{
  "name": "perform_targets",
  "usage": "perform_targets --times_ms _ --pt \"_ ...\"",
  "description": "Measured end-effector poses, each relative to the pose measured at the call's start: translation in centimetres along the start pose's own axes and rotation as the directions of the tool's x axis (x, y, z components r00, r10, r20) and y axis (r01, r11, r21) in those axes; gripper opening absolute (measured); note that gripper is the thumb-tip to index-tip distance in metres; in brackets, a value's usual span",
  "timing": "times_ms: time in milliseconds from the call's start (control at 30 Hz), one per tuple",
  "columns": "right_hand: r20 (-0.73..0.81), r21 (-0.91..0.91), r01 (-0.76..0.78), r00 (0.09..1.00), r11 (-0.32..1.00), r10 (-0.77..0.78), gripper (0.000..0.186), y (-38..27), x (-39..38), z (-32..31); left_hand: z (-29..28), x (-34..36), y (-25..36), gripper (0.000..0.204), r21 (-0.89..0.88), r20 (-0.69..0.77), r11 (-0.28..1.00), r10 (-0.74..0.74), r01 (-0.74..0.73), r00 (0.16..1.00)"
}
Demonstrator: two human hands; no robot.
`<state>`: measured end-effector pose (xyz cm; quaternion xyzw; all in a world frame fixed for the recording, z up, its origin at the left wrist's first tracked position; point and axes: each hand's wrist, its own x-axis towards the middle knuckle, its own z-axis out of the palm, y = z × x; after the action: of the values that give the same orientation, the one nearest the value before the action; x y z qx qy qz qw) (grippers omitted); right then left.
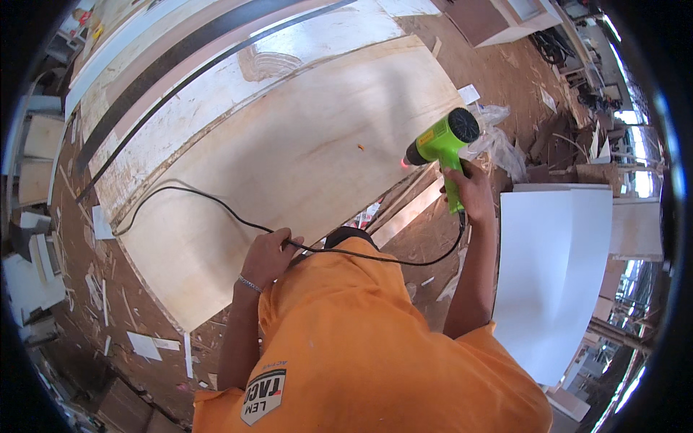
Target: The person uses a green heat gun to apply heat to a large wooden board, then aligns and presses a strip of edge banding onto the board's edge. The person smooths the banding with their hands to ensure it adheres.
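A green heat gun [438, 141] with a black rear cap is gripped by its handle in my right hand [474, 192]. Its nozzle points left and glows red at the tip, by the near right edge of a pale plywood panel [216, 216]. From the handle a black power cord [404, 261] loops across in front of my orange shirt to my left hand [270, 256], whose fingers are closed around it. Beyond that hand the cord curves over the panel to its left side. A small orange-brown bit [360, 147] lies on the wood.
Long white and dark strips [195, 45] lie along the panel's far side. To my right stands a large white panel [548, 274]. Crumpled clear plastic [498, 144] sits past the heat gun. Offcuts [144, 345] litter the brown floor; a box-like cabinet [505, 22] is at far right.
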<state>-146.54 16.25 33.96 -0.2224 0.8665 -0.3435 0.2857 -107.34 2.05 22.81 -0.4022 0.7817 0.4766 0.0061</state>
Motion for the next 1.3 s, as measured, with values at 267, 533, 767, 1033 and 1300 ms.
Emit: perform_targets --times_ms 267,533,767,1033,1300 --pt "0.052 0.137 0.043 0.997 0.990 -0.050 0.047 -0.1 -0.8 2.2 -0.7 -0.4 -0.8 0.041 0.022 -0.031 0.998 0.059 -0.058 0.998" --pt "0.096 0.162 0.017 0.995 0.987 -0.033 0.052 -2.2 -1.0 3.5 -0.6 -1.7 -2.0 0.032 0.032 0.000 0.999 -0.016 0.016 1.000" --pt "0.101 0.219 0.057 0.992 0.974 -0.081 0.053 -0.9 -0.9 3.9 -0.4 -1.1 -2.0 0.039 0.074 0.094 0.993 -0.099 0.093 0.991" --pt "0.001 0.000 0.078 0.997 0.997 -0.078 0.053 -0.7 -2.0 2.8 -0.1 -0.6 -1.5 0.039 0.097 0.089 0.993 -0.076 0.067 0.993" --pt "0.127 0.030 -0.072 0.990 0.997 0.068 0.052 -0.9 -4.2 2.7 0.8 -1.0 -2.9 0.038 0.108 0.141 0.991 -0.099 0.084 0.985"
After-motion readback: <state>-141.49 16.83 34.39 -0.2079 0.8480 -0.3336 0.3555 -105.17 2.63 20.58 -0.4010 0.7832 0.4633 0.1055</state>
